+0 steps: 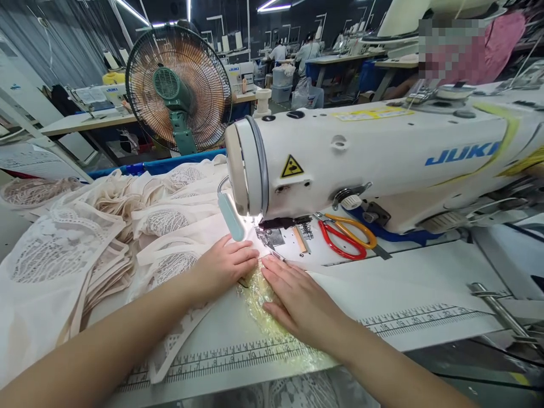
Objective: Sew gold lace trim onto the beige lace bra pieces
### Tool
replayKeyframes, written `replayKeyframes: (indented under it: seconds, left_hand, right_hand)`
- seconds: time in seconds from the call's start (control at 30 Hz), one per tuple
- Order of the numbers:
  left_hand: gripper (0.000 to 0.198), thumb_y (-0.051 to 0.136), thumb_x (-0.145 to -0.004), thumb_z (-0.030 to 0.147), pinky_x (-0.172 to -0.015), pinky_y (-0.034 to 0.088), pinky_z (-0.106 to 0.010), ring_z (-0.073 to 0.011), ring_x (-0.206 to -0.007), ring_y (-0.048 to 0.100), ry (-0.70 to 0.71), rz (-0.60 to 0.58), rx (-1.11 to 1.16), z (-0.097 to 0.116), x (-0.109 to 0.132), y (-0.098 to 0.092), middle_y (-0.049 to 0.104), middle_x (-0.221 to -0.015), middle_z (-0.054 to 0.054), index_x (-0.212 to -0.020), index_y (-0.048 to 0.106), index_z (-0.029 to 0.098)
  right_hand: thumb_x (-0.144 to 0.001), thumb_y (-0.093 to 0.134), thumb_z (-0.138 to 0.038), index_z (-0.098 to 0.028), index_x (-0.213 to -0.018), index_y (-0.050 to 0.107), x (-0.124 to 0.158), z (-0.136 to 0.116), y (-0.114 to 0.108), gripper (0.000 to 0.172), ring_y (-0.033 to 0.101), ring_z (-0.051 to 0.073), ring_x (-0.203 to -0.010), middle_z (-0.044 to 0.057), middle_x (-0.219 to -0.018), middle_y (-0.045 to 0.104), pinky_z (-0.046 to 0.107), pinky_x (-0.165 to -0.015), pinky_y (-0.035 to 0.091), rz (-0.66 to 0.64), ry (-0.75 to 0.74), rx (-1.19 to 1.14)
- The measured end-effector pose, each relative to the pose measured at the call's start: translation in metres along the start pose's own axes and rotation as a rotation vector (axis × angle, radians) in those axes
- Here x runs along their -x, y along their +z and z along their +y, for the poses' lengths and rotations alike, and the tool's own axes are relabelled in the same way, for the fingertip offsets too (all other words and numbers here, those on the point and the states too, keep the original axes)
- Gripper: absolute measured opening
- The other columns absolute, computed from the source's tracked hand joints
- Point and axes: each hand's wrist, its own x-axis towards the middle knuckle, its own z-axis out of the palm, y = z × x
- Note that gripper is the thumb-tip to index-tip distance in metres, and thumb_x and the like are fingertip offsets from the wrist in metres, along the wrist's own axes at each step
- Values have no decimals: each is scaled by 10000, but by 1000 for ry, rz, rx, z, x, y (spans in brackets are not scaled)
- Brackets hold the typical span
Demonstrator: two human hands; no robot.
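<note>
A white JUKI sewing machine (314, 153) stands in front of me, its lit needle area close to my fingertips. My left hand (229, 262) lies flat with fingers outstretched, pressing pale lace fabric (170, 266) just left of the needle. To the right, my right hand (300, 294) rests flat too, fingers extended over the fabric edge and shiny yellowish tape (257, 300) on the table. The fabric under both palms is partly hidden. Scissors (346, 238) with red and orange handles lie on the machine bed beyond my right hand.
Piles of cream lace bra pieces (63, 249) cover the left side of the table. A ruler strip (221, 360) runs along the front edge. Behind stands a large fan (178, 90). A person in pink (480, 51) sits at the back right; other workers are farther off.
</note>
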Motion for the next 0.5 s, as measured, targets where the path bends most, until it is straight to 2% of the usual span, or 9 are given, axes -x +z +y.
replayKeyframes:
  seconds: [0.23,0.37,0.43,0.5]
  left_hand:
    - [324,339,-915,64,-891,442,-446,-273,-1184,488,2,40,-25,-15,-3,2,579,-1261,-85,-1154,546,135]
    - [314,332,-926,79,-971,383,-501,-269,-1142,508,8,69,-60,-25,-7,5,604,-1227,-65,-1127,562,149]
    - [297,339,-940,114,-1007,344,-519,-266,-1136,506,-9,70,-106,-31,-9,4,601,-1229,-59,-1113,573,168]
    - [277,355,-945,149,-1021,331,-514,-270,-1151,487,-42,44,-165,-32,-10,0,589,-1237,-64,-1085,592,182]
  right_hand:
    - [-851,506,-271,-48,-1273,502,0,2,1,477,367,320,-1316,188,-1392,435,530,-1025,400,53,-48,-32]
    - [-848,508,-255,-45,-1255,509,0,1,-4,458,389,317,-1303,195,-1369,467,523,-1023,403,84,-57,-40]
    - [-863,488,-248,-67,-1248,515,8,-4,-10,426,422,289,-1284,180,-1352,493,486,-1030,407,125,-91,-58]
    - [-875,488,-292,-133,-1260,518,25,-10,-17,418,479,229,-1239,129,-1315,544,383,-1022,431,122,-135,-113]
